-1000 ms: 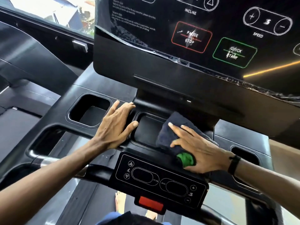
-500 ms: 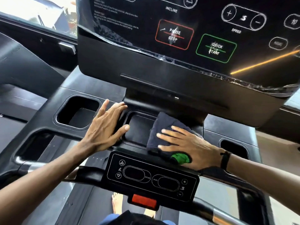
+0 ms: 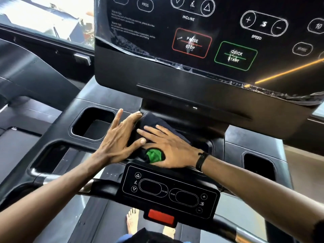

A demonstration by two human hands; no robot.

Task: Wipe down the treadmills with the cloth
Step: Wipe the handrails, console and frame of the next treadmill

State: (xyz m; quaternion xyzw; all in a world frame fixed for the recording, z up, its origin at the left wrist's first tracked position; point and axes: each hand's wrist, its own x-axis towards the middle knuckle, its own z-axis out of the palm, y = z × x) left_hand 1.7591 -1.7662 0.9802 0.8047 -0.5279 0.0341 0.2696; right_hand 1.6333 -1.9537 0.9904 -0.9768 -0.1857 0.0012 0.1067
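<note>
Cloth (image 3: 154, 122) in centre tray (image 3: 210, 146)

- I see daylight pouring in from the window (image 3: 43, 20) at upper left, blown out to near white.
- The console screen (image 3: 210, 35) carries an orange streak of reflected light at its right edge.
- Black plastic below sits dim, with soft sheen.
- Straight lines bow toward the frame edges; the left side smears slightly.
</note>
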